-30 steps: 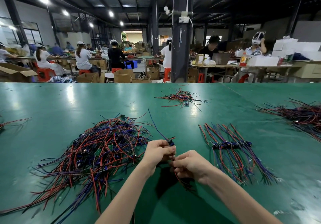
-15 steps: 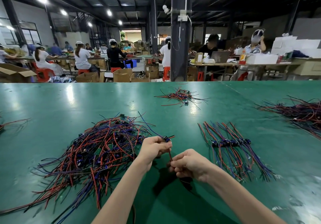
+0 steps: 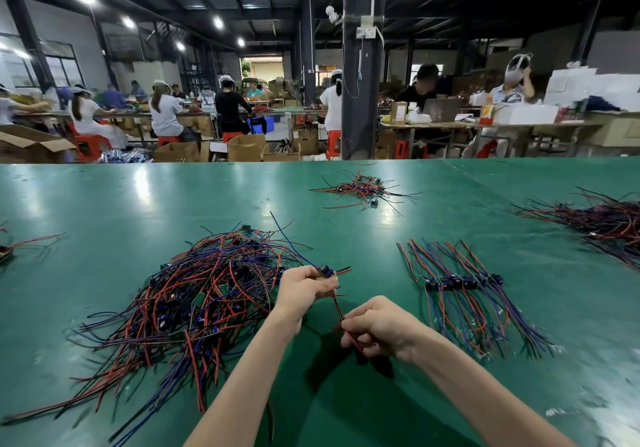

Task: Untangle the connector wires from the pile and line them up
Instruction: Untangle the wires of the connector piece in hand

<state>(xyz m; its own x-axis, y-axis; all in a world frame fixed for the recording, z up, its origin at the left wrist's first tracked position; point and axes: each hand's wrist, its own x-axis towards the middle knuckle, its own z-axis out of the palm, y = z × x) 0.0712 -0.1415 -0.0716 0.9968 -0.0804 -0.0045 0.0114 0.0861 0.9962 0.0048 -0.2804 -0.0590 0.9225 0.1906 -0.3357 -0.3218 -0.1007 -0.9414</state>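
- We're over the glossy green table top (image 3: 138, 204), both hands raised just above it, centre-front.
- The left hand (image 3: 306, 287) has its fingers curled in, pinching a small dark-blue connector block (image 3: 325, 271) at the fingertips.
- A thin blue lead runs from that block up and back over the pile.
- The right hand (image 3: 377, 327) is clenched round a red-and-black twin wire (image 3: 336, 304), lower and nearer to us than the left.
- That wire runs diagonally from the connector down into the right fist, stretched btwn the two hands.
- Its tail end below the fist is prob. tucked in the palm. It's too blurred for us to say.
- On the left is the tangled pile of red, blue and black connector wires (image 3: 194, 297), w/ small green boards showing thru the mess.
- The pile's right edge sits just beside the left wrist.
- On the right is the neat row of red and blue connector wires (image 3: 460, 283). Its connectors sit side by side in one line, w/ leads fanning away from us and toward us.
- The row lies apart from both hands, flat on the table.
- Far centre there's a smaller loose heap of red and black wires (image 3: 360, 190).
- At the far right edge a dark sprawl of red and black wires (image 3: 606, 221) is cut off by the frame.
- Beyond the table a dark steel pillar (image 3: 360, 100) stands, w/ seated workers at benches behind it.
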